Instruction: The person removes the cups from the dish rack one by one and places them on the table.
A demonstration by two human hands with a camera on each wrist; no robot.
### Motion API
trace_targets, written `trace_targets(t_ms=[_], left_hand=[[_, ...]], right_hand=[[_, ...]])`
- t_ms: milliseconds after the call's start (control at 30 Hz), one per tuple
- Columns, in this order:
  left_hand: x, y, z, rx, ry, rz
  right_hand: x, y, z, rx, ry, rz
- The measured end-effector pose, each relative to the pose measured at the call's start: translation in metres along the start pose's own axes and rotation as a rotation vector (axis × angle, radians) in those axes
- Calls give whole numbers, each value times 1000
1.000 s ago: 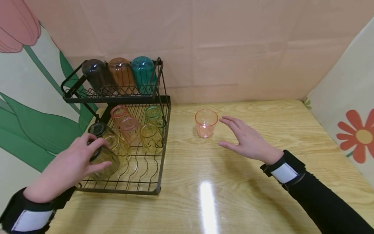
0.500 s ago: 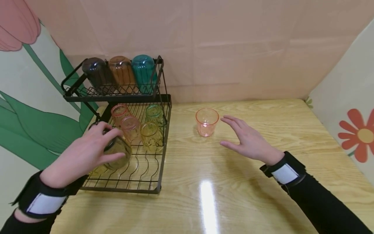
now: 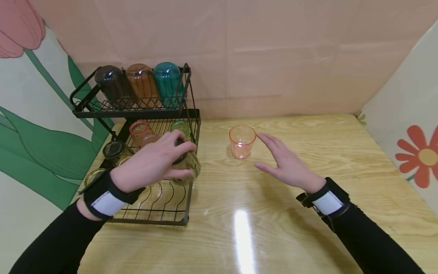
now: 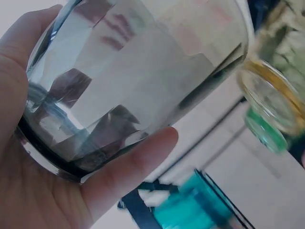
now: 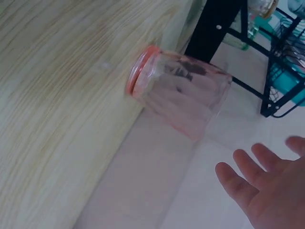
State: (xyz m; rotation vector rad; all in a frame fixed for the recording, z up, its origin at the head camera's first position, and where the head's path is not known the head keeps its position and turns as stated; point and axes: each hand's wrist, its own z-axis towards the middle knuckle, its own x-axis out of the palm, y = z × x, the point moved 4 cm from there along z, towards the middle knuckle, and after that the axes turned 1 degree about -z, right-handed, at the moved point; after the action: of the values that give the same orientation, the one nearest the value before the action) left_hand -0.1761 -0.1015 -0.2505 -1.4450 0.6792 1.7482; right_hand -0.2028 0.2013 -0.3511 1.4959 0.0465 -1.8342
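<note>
My left hand (image 3: 155, 160) grips a smoky grey drinking glass (image 3: 186, 167) near its dark rim, above the right side of the black wire rack (image 3: 150, 221). In the left wrist view, thumb and fingers wrap the faceted grey glass (image 4: 128, 71) from opposite sides. A clear pink glass (image 3: 242, 146) with an orange-red rim stands upright on the wooden table. Just right of it, my right hand (image 3: 289, 165) hovers with fingers extended and thumb apart, holding nothing. The right wrist view shows a gap between the fingers and the pink glass (image 5: 183, 95).
Upside-down dark, brown and teal glasses (image 3: 167, 85) fill the rack's upper tier. On the lower tier are pink glasses (image 3: 139, 131), a green glass (image 3: 180, 127), a dark-rimmed glass (image 3: 116, 150) and yellow-rimmed ones, partly hidden by my left arm. A pink backdrop (image 3: 273, 57) stands behind the table.
My left hand has carried the grey glass rightward across the rack, from its left front to its right side. The right hand has barely moved, and the pink glass stays in place.
</note>
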Motion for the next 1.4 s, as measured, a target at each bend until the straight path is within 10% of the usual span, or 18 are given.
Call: trace_targets(t_ms=[233, 533, 900, 1400], left_hand=[[3, -12, 36, 92, 1, -29], [12, -26, 69, 167, -27, -58], [15, -43, 82, 214, -109, -104], [19, -48, 81, 239, -140, -122]], right_hand=[[-2, 19, 10, 4, -15, 297], [20, 39, 22, -10, -134, 1140], [57, 66, 23, 133, 120, 2152], [66, 85, 24, 291, 138, 2245]])
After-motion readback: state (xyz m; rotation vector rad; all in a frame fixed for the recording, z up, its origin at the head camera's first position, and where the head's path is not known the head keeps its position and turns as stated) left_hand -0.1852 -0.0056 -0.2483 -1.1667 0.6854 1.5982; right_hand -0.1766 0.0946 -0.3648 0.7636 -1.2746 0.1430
